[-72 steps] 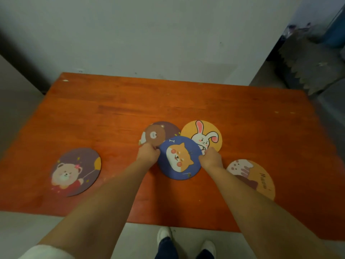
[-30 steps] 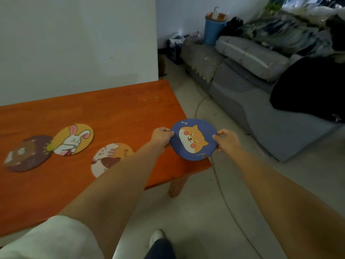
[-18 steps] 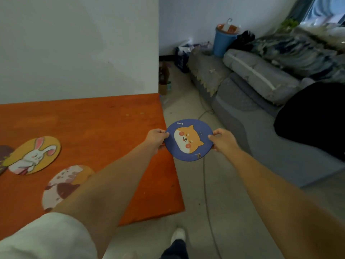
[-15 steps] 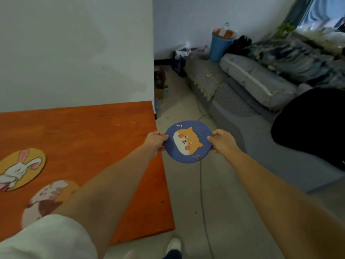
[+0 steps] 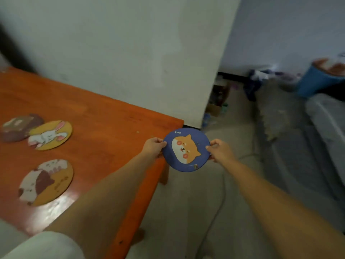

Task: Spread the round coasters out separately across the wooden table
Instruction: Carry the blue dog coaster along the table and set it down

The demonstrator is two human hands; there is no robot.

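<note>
- The blue coaster (image 5: 186, 149), with its dog picture, was held in the air just past the table's right end, over the floor and not on the wood.
- The left hand (image 5: 153, 146) pinched its left rim and the right hand (image 5: 218, 149) its right rim; both gripped it, face up.
- A couple of seconds before, this coaster had lain in the cluster, overlapping its neighbours; it had since been lifted out and carried rightward, and the view had swung with it.
- Half a second earlier it was further off the table; now its left rim sat close to the corner, so it seemed to be heading back for a free spot there.
- The rabbit coaster (image 5: 50, 135) still overlapped the brown coaster (image 5: 18, 128), a pair probably yet to be parted; the cat coaster (image 5: 46, 182) lay apart, nearer the front.
- The table (image 5: 112, 131) had bare wood near its right end.
</note>
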